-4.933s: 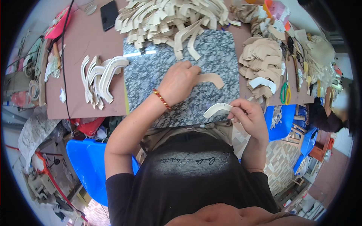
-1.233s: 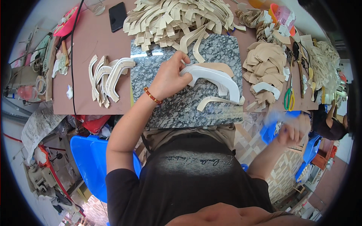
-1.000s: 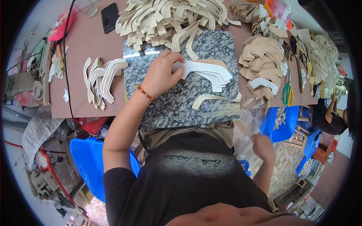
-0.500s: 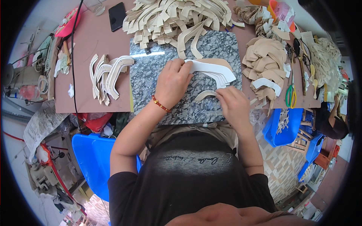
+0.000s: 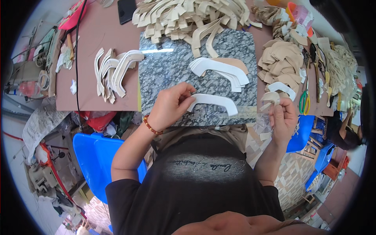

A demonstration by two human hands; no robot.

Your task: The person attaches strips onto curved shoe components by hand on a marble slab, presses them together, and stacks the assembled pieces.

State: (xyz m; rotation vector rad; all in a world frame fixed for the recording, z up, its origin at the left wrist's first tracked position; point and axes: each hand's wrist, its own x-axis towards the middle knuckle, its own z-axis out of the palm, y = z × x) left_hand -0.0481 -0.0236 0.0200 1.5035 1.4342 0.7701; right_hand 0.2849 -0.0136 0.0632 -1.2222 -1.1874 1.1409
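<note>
My left hand [image 5: 174, 103], wearing a beaded bracelet, pinches the left end of a white curved strip [image 5: 216, 101] just above the grey speckled stone slab [image 5: 168, 72]. Farther back on the slab lies a fanned stack of white curved pieces [image 5: 219, 71], with a tan edge showing behind it. My right hand [image 5: 284, 119] is off the slab's right edge, fingers closed on a small beige curled strip [image 5: 270, 98]. That strip hangs close to a tan pile of curved pieces [image 5: 280, 62], where a white piece [image 5: 282, 90] rests at the front.
A large heap of cream curved pieces [image 5: 188, 15] covers the back, near a black phone [image 5: 126, 11]. More curved pieces [image 5: 115, 74] lie left of the slab. Green-and-yellow scissors [image 5: 304, 102] sit at right. Blue bins [image 5: 96, 156] stand below the table edge; a black cable [image 5: 77, 66] crosses the left.
My left hand has left the fanned stack and come nearer with one white strip. My right hand has moved right, off the slab, carrying the small beige strip.
</note>
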